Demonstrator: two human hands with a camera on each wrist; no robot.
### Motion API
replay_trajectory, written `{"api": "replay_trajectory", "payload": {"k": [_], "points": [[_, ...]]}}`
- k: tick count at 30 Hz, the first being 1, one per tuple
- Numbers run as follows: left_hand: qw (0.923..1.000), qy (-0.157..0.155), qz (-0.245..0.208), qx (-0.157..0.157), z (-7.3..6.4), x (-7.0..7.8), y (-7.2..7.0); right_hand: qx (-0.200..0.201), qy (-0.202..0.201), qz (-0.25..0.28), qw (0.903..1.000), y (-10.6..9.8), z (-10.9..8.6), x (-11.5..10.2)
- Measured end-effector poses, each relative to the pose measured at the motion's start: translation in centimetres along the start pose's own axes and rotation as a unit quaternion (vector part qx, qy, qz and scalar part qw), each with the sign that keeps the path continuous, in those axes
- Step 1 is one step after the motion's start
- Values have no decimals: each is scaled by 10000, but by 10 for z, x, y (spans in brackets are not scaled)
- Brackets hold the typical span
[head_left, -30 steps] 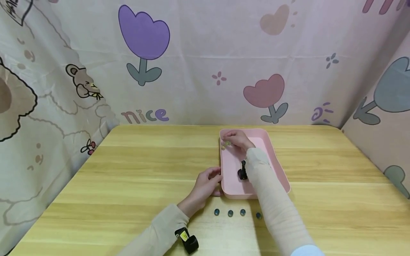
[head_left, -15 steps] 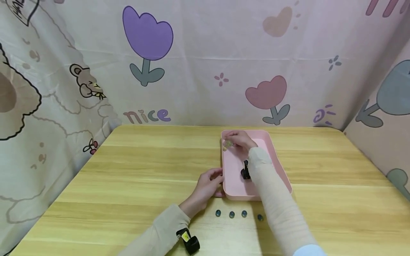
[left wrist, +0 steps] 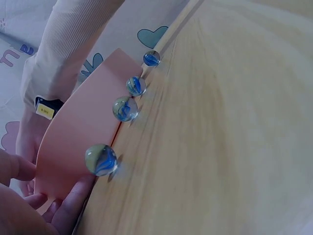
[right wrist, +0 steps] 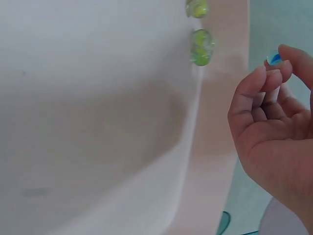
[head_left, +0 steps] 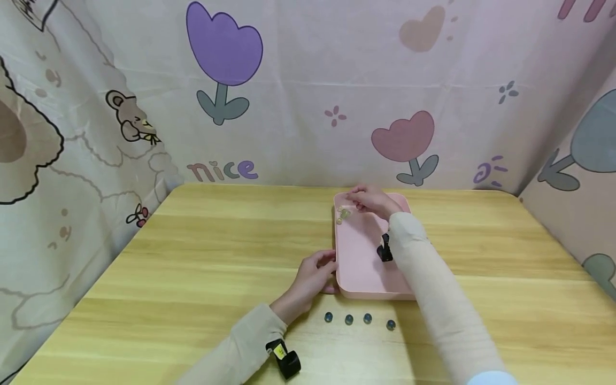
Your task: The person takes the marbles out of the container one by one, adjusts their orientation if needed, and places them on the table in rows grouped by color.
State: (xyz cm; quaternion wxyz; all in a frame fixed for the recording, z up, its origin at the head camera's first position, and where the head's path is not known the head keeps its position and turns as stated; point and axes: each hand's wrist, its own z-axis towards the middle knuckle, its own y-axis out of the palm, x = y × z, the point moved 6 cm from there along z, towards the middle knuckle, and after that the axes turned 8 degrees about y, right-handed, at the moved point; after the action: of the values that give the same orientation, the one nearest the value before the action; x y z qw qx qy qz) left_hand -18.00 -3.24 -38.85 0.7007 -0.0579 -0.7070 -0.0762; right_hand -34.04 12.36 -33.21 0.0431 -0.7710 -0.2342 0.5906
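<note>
A pink rectangular tray (head_left: 377, 295) lies on the wooden table, its near left side against my left hand (head_left: 308, 278). That hand's fingers bend around the tray's corner and hold it. Over the tray's far edge is my right hand (head_left: 372, 202). Its thumb and fingertips pinch a small marble (right wrist: 275, 58) with blue in it, best seen in the right wrist view. Below and left of it, several green-yellow marbles (head_left: 344, 214) sit together in the tray's far left corner. On the table before the tray's near wall, several clear marbles with blue swirls (left wrist: 125, 108) stand in a row.
The wooden table (head_left: 231, 240) reaches back to a printed cloth (head_left: 298, 64) that hangs behind it and at both sides. A black wrist camera (head_left: 285, 361) is strapped to my left sleeve, another (head_left: 385, 248) to the right one, over the tray.
My right hand has lifted and shifted right and back, away from the green-yellow marbles, which now show more fully. The left hand keeps its place at the tray's side.
</note>
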Motion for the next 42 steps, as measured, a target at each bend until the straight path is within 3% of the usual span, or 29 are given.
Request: {"api": "replay_trajectory", "payload": {"k": [9,19,27,42], "points": [[10000,-46,-29,25,-1,1,1,-293,-280,-345,9986,-4,-14,-15],[10000,-54,-13,55,-2,1,0,188,-448,-298,9984,-19,-28,-27],[10000,-40,27,51,0,1,1,117,-564,5,9983,-26,-47,-39],[10000,-51,11,26,-1,4,2,85,-939,-429,9946,-19,-95,-62]]}}
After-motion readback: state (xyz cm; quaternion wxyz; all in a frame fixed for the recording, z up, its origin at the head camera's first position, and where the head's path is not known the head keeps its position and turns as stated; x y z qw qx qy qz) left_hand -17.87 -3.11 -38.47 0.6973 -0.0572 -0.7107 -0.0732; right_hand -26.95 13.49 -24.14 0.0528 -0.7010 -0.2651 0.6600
